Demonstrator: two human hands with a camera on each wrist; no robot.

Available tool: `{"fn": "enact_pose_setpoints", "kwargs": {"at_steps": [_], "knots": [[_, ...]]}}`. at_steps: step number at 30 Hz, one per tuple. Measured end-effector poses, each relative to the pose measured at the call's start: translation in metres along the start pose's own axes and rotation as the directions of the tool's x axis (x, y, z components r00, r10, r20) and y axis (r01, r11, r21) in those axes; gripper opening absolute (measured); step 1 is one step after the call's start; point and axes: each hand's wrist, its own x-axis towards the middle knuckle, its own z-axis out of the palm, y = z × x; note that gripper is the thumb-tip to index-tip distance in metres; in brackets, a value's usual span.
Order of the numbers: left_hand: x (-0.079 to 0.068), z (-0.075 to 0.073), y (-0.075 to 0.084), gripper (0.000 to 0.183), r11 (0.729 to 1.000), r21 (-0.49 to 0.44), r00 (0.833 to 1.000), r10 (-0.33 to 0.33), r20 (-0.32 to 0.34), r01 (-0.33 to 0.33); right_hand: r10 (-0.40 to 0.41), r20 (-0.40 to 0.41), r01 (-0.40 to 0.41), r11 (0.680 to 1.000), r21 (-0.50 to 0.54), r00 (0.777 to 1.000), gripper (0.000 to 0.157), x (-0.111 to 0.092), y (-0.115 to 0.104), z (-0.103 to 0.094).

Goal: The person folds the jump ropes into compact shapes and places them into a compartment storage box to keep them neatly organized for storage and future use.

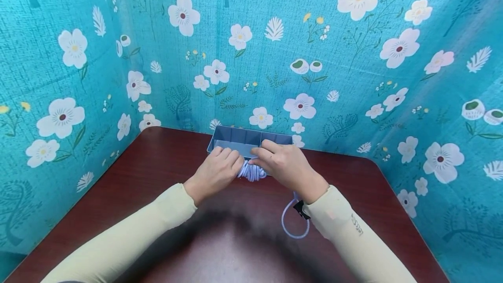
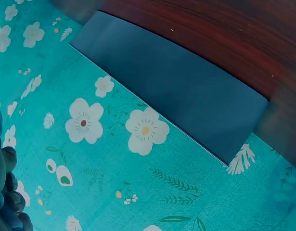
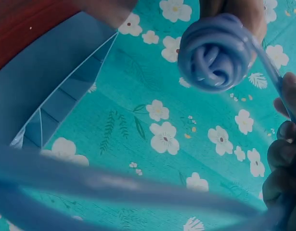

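A wound bundle of pale blue-lilac cord [image 1: 252, 172] is held between the two hands, in front of a blue-grey tray. My left hand [image 1: 217, 170] grips one side of the bundle with curled fingers. My right hand [image 1: 284, 164] pinches a strand on the other side. Seen end-on in the right wrist view, the coil [image 3: 212, 60] has a strand running taut from it to the right fingers [image 3: 282, 154]. A loose loop of cord [image 1: 292, 236] hangs below the right wrist. The left wrist view catches only part of the left hand [image 2: 13, 192] at its edge.
The divided blue-grey tray [image 1: 232, 135] stands at the back edge of the dark red-brown table [image 1: 169, 160]. A teal flowered curtain [image 1: 251, 77] hangs behind and on both sides. A black device [image 1: 301, 209] sits at the right wrist, beside the loop.
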Motion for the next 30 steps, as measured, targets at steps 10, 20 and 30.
{"fn": "enact_pose_setpoints", "kwargs": {"at_steps": [10, 20, 30], "knots": [[0.004, -0.006, 0.004, 0.024, 0.995, -0.049, 0.996, 0.084, -0.021, -0.085, 0.062, 0.035, -0.067, 0.985, 0.160, 0.997, 0.015, -0.003, 0.012, 0.011], [0.003, -0.013, 0.001, 0.026, 0.992, -0.023, 0.989, 0.119, -0.088, -0.121, 0.192, 0.084, -0.209, 0.917, 0.339, 0.978, 0.015, -0.017, 0.024, 0.038], [0.001, -0.016, -0.002, 0.029, 0.993, -0.061, 0.990, 0.099, -0.100, -0.106, 0.315, 0.210, -0.379, 0.794, 0.476, 0.925, 0.036, -0.027, 0.019, 0.063]]}}
